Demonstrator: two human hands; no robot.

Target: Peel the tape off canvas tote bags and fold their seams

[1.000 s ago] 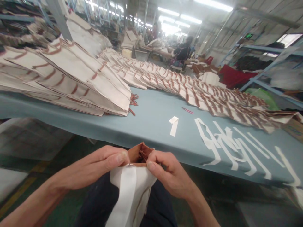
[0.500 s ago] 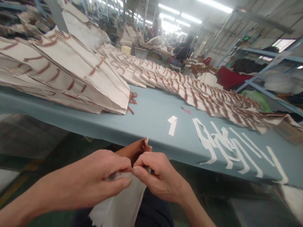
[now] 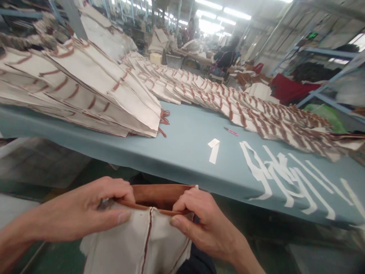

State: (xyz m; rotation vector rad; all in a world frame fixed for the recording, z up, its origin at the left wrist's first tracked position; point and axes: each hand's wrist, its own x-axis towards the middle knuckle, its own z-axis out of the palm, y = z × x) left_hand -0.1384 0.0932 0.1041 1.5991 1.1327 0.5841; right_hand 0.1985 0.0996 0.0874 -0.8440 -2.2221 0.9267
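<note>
A cream canvas bag with brown trim and a brown lining lies in my lap, below the table's near edge. My left hand grips the left part of its brown top rim, thumb on the cream outside. The right part of the rim is pinched by my right hand. Between the two hands the bag's mouth is pulled open and flat, showing the brown inside. A brown seam runs down the middle of the cream panel.
A blue-grey table carries a thick stack of like bags at left and a long overlapping row to the right. White paper strips, a folded strip and a pink pen lie on it. A person works far back.
The bunched bag top has been spread out: my hands moved apart along the rim, and the mouth now stands open wide with the cream panel flattened below.
</note>
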